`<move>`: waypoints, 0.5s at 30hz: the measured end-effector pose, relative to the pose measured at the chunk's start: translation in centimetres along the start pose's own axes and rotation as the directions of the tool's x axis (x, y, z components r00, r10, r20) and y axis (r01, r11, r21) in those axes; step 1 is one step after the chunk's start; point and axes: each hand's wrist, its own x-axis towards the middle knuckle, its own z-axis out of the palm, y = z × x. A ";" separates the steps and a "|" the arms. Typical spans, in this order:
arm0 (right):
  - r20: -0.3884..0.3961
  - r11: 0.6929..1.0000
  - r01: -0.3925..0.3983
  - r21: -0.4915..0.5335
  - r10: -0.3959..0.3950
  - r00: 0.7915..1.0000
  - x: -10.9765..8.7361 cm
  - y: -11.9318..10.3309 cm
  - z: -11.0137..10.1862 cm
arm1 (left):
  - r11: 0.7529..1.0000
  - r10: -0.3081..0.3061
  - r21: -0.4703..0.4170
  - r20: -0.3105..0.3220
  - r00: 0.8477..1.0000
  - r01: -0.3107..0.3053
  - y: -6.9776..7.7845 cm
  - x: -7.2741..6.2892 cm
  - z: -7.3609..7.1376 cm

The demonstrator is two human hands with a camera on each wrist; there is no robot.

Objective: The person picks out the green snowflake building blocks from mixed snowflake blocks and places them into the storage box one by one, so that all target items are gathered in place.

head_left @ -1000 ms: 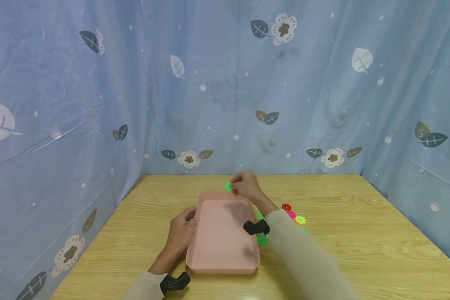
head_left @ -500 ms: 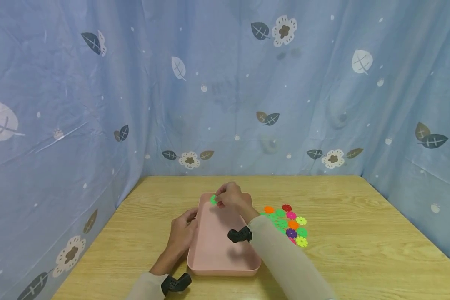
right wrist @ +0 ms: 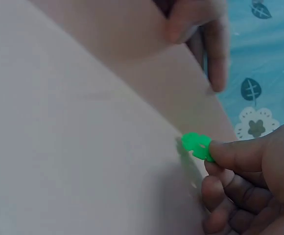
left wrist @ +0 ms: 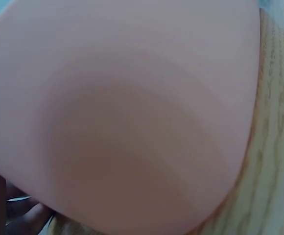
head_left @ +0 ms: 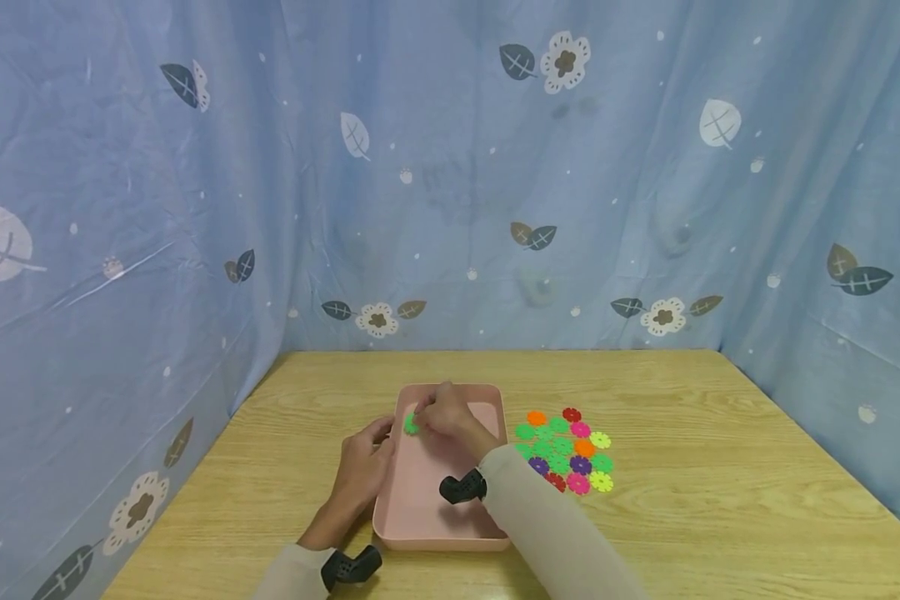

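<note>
A pink tray (head_left: 427, 500) lies on the wooden table, long side running away from me. My right hand (head_left: 447, 414) reaches into its far left part and pinches a green flower-shaped plastic disc (head_left: 411, 424) between thumb and fingertips. In the right wrist view, the green notched disc (right wrist: 197, 146) is just by the inner wall, over the tray floor. At the tray's left side my left hand (head_left: 363, 462) holds the rim, thumb over the inner side and fingers outside. The left wrist view is mostly filled by the tray's pink surface (left wrist: 132, 122).
Several flower discs (head_left: 562, 446) in green, orange, red, pink, purple and yellow lie flat on the table (head_left: 690, 467), right of the tray. Some are partly behind my right sleeve (head_left: 547, 517). A blue patterned curtain (head_left: 450, 208) encloses the back and sides.
My right hand has moved left and nearer, from above the tray's far edge down into its far left part, carrying the green disc. More loose discs show now. My left hand stays put.
</note>
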 end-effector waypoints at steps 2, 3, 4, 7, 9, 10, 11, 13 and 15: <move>-0.029 1.000 0.001 -0.030 -0.002 1.000 -0.2 0.1 0.3 | 1.000 -0.001 -0.002 0.001 1.000 0.001 0.1 -0.1 0.0; -0.040 0.999 -0.004 -0.043 0.003 0.999 -0.2 0.1 0.4 | 1.000 0.000 -0.003 0.002 1.000 0.000 0.1 -0.1 0.0; -0.052 0.998 -0.008 -0.069 0.005 0.999 -0.3 0.1 0.5 | 1.000 0.000 -0.004 0.004 1.000 0.000 0.1 -0.2 0.0; -0.081 0.988 -0.032 -0.148 0.021 0.997 -0.5 0.3 0.8 | 1.000 0.009 -0.002 0.011 1.000 -0.009 0.0 -0.2 0.0; -0.092 0.979 -0.048 -0.199 0.030 0.995 -0.4 0.4 0.9 | 1.000 0.016 -0.002 0.016 1.000 -0.016 0.0 -0.2 0.0; -0.096 0.974 -0.054 -0.222 0.033 0.995 -0.4 0.4 0.9 | 1.000 0.017 -0.003 0.018 1.000 -0.017 0.0 -0.1 0.0; -0.101 0.969 -0.058 -0.241 0.034 0.994 -0.4 0.4 1.0 | 1.000 0.021 -0.003 0.018 1.000 -0.021 -0.1 -0.1 0.0; -0.107 0.961 -0.061 -0.270 0.033 0.994 -0.4 0.5 1.1 | 1.000 0.020 -0.002 0.012 1.000 -0.020 -0.1 0.0 0.1; -0.113 0.954 -0.059 -0.293 0.027 0.993 -0.4 0.5 1.1 | 1.000 0.019 -0.005 0.006 1.000 -0.019 -0.1 0.1 0.1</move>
